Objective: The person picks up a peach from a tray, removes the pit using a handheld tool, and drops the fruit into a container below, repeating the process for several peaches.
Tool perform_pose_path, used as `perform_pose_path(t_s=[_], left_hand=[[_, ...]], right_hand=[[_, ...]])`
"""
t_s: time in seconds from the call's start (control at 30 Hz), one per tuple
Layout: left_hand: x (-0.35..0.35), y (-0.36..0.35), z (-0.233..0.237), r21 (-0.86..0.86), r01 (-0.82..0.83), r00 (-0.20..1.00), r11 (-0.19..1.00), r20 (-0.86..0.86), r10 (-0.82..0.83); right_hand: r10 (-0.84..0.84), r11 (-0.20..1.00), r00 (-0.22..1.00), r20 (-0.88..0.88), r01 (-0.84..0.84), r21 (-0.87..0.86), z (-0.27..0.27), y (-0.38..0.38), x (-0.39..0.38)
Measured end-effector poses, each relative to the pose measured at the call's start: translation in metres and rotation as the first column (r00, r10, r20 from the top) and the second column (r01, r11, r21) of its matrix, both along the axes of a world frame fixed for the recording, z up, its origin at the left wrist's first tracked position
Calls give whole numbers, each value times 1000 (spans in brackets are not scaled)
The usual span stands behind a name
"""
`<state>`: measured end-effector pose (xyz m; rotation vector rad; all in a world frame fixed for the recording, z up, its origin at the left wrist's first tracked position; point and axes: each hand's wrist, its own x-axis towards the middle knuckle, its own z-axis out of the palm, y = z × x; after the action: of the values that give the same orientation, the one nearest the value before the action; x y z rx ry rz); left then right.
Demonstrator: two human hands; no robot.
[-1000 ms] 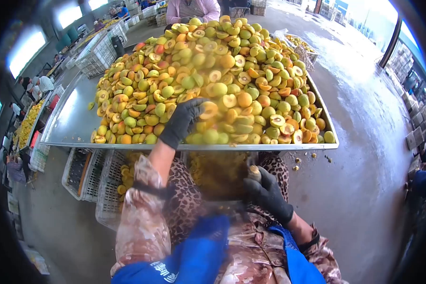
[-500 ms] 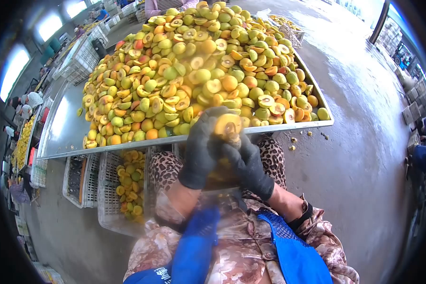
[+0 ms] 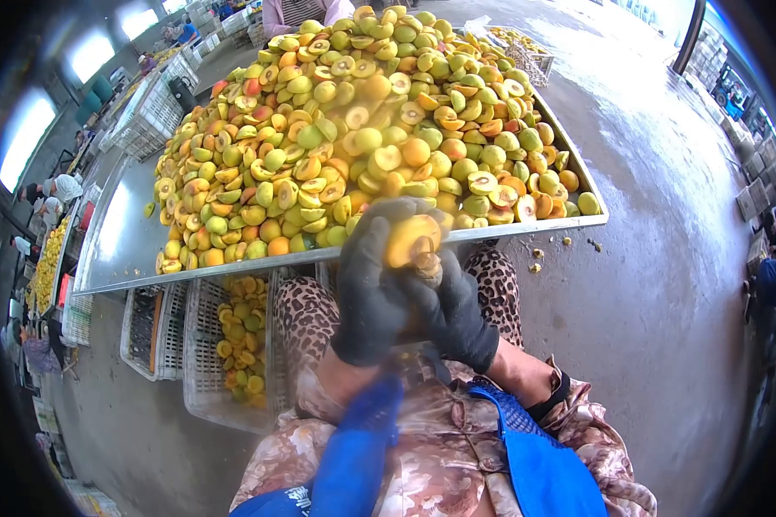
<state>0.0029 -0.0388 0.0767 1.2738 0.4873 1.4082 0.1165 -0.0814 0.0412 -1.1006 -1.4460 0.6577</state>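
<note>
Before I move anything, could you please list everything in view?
fruit half: 1, yellow-orange, in the left hand
small object: 1, brownish, in the right hand; too blurred to identify
fruit pile: uncountable, yellow, green, orange, red, on the tray
tray: 1, silver-grey, ahead
fruit crate: 1, whitish, left of the knees
second crate: 1, whitish, farther left
far crate: 1, whitish, beyond the tray, right
stacked crates: several, whitish, far left
person: 1, pink sleeves, across the pile
fruit scraps: several, yellowish, on the floor, right
floor: 1, grey, all around
vehicle: 1, blue, far right
knees: 2, leopard print, below the tray
hands: 2, dark gloves, centre
</note>
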Motion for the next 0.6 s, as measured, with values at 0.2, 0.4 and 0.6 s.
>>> perform_pose_path(t_s=[0.2,0.4,0.6], left_hand=[[0,-2,-3,19,-77,997,997,-31,77],[-1,-5,-12,172,-190,965,967,-146,216],[6,-10,-2,-319,135,967,938,250,-54]], right_hand=[[-16,999,993,117,11,46,-7,1,3],[-31,998,971,237,42,-40,-10,-3,10],[-74,997,952,296,67,35,-27,-4,19]])
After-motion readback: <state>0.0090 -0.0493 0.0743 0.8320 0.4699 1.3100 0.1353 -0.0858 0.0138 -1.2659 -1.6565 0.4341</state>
